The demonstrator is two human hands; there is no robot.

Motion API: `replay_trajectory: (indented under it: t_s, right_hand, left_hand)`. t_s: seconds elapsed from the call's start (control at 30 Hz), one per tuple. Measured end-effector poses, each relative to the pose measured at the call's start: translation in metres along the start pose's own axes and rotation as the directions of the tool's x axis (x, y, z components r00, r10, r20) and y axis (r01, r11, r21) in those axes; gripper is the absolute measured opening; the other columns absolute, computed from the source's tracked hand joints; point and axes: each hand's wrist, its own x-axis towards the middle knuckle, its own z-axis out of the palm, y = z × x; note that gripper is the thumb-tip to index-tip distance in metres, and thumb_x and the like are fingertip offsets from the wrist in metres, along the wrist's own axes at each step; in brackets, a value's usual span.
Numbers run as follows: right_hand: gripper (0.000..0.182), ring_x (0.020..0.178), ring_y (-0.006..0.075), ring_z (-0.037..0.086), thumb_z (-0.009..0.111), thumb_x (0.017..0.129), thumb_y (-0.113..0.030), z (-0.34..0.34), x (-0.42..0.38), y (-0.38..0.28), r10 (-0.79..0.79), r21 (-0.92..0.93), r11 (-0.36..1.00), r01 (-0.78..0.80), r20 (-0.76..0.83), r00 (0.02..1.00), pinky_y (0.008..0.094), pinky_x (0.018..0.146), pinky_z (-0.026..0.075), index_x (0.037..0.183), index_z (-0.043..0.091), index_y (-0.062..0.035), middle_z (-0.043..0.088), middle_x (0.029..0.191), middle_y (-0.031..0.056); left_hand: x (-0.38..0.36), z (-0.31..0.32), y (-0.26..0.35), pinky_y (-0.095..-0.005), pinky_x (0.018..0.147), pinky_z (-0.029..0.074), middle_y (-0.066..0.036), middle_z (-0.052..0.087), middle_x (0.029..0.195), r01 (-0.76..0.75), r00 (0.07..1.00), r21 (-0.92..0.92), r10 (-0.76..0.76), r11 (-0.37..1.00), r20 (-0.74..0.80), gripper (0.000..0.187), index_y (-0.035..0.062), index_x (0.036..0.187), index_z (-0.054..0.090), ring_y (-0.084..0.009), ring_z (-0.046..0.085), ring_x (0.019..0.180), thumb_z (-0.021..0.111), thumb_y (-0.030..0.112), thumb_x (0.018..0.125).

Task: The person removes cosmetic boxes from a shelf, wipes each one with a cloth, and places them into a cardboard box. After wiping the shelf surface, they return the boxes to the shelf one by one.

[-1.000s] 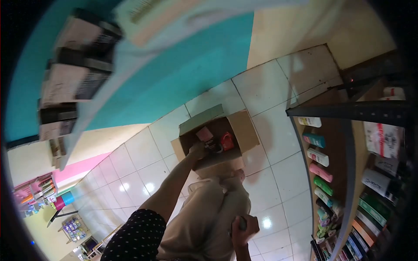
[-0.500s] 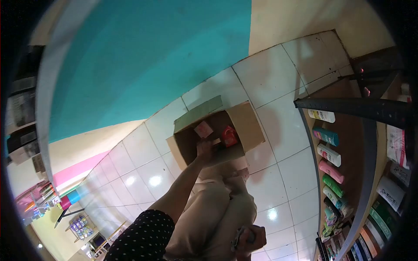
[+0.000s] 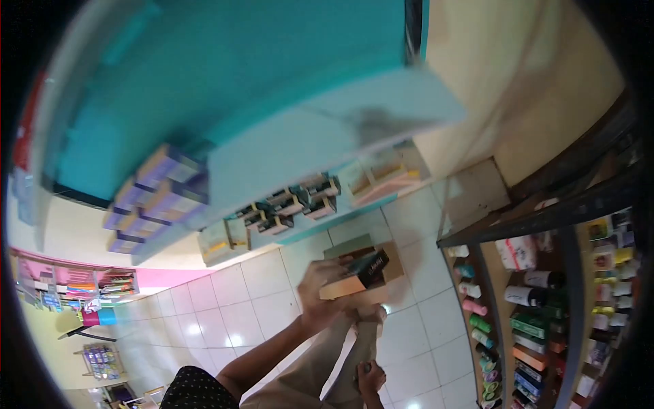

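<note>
And here's the L hand point(image 3: 317, 294) at 6 o'clock, fingers closed round one end of a small box point(image 3: 372, 268), black w/ peach sides, tilted, its dark end toward 2 o'clock. It's in the air in front of the open carton point(image 3: 395, 255), whose flaps show just beyond. R hand point(image 3: 371, 376) is lower, approx 6 o'clock from the box, near the trouser leg point(image 3: 349, 361), fingers part curled; can't tell if they're gripping anything. Dark boxes point(image 3: 287, 202) stand in a group at 10–11 o'clock from the held one, purple boxes point(image 3: 162, 194) further out at 10. Risk now? One-handed, end-only hold, so the free end could swing & slip, esp. if the wrist turns fast. The white shelf point(image 3: 272, 160) overhangs at 11 o'clock, so a quick lift might clip its edge, prob. bc depth's hard to judge from above
</note>
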Motion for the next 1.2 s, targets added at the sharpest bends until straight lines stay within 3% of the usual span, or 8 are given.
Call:
replay_trajectory:
  t_s: [0.07,0.13,0.33,0.6,0.73,0.93,0.97,1.2]
  right_hand:
    - [0.028,0.068,0.0310,0.056,0.058,0.065,-0.035,-0.013,-0.016,-0.002,0.014,0.032,0.999,-0.016,0.042,0.999,0.0417,0.060,0.042,0.073,0.059,-0.0083,0.059,0.070,0.0126]
    - [0.034,0.072,0.0323,0.056,0.058,0.064,-0.039,-0.024,-0.026,0.002,0.038,0.057,0.997,-0.043,0.093,0.995,0.0423,0.062,0.042,0.074,0.059,-0.0072,0.060,0.072,0.0136]
    - [0.035,0.073,0.0315,0.057,0.057,0.062,-0.040,-0.034,-0.035,0.026,0.077,-0.028,0.997,-0.075,0.076,0.994,0.0409,0.067,0.043,0.076,0.062,-0.0086,0.061,0.076,0.0134]
    - [0.029,0.073,0.0295,0.059,0.059,0.061,-0.035,-0.054,-0.040,0.046,0.182,-0.136,0.975,-0.174,0.049,0.982,0.0378,0.068,0.045,0.071,0.064,-0.0085,0.063,0.073,0.0109]
    - [0.030,0.073,0.0292,0.059,0.060,0.060,-0.036,-0.061,-0.042,0.040,0.273,-0.105,0.959,-0.263,0.090,0.958,0.0380,0.068,0.045,0.071,0.064,-0.0085,0.063,0.073,0.0106]
    - [0.031,0.072,0.0284,0.059,0.059,0.061,-0.038,-0.053,-0.045,0.042,0.226,-0.137,0.967,-0.215,0.068,0.972,0.0375,0.067,0.045,0.072,0.064,-0.0092,0.063,0.073,0.0102]
    - [0.031,0.072,0.0281,0.059,0.059,0.061,-0.038,-0.052,-0.044,0.043,0.229,-0.131,0.967,-0.219,0.064,0.971,0.0373,0.067,0.046,0.072,0.064,-0.0094,0.063,0.072,0.0100]
    - [0.031,0.072,0.0275,0.060,0.060,0.061,-0.038,-0.051,-0.042,0.049,0.232,-0.097,0.969,-0.226,0.055,0.971,0.0371,0.066,0.046,0.073,0.064,-0.0093,0.063,0.072,0.0092]
  left_hand:
    - [0.060,-0.020,0.062,-0.0275,0.066,0.043,-0.008,0.054,0.075,-0.076,0.984,-0.014,0.072,0.997,-0.161,0.036,-0.0007,0.086,0.052,-0.0160,0.053,0.072,0.072,0.003,0.056]
    - [0.104,-0.033,0.095,-0.0242,0.067,0.044,-0.011,0.059,0.080,0.019,0.973,0.131,0.012,0.991,-0.230,0.027,-0.0018,0.085,0.055,-0.0137,0.056,0.073,0.069,0.006,0.064]
    - [0.196,-0.031,0.064,-0.0209,0.057,0.043,-0.009,0.061,0.076,0.118,0.990,-0.080,-0.123,0.990,-0.063,0.028,-0.0042,0.085,0.057,-0.0091,0.054,0.065,0.071,0.004,0.063]
    - [0.220,-0.023,0.046,-0.0194,0.053,0.041,-0.009,0.062,0.073,0.092,0.994,-0.257,-0.072,0.962,0.088,0.027,-0.0043,0.085,0.057,-0.0077,0.054,0.061,0.069,-0.002,0.062]
    - [0.232,-0.007,0.042,-0.0208,0.055,0.044,-0.009,0.062,0.075,0.072,0.990,-0.138,-0.054,0.988,0.131,0.028,-0.0035,0.086,0.057,-0.0095,0.056,0.064,0.069,-0.003,0.061]
    - [0.247,0.038,0.047,-0.0233,0.062,0.047,-0.011,0.062,0.076,-0.008,0.988,-0.453,0.078,0.892,0.135,0.027,-0.0049,0.084,0.056,-0.0117,0.059,0.068,0.068,-0.002,0.060]
    - [0.250,0.040,0.048,-0.0199,0.064,0.047,-0.009,0.060,0.081,-0.034,0.979,-0.326,0.097,0.945,0.179,0.029,-0.0066,0.089,0.054,-0.0090,0.057,0.073,0.067,-0.002,0.064]
    - [0.252,0.068,0.057,-0.0212,0.065,0.048,-0.011,0.061,0.082,-0.022,0.985,-0.358,0.082,0.933,0.151,0.030,-0.0068,0.089,0.054,-0.0090,0.057,0.072,0.068,0.000,0.063]
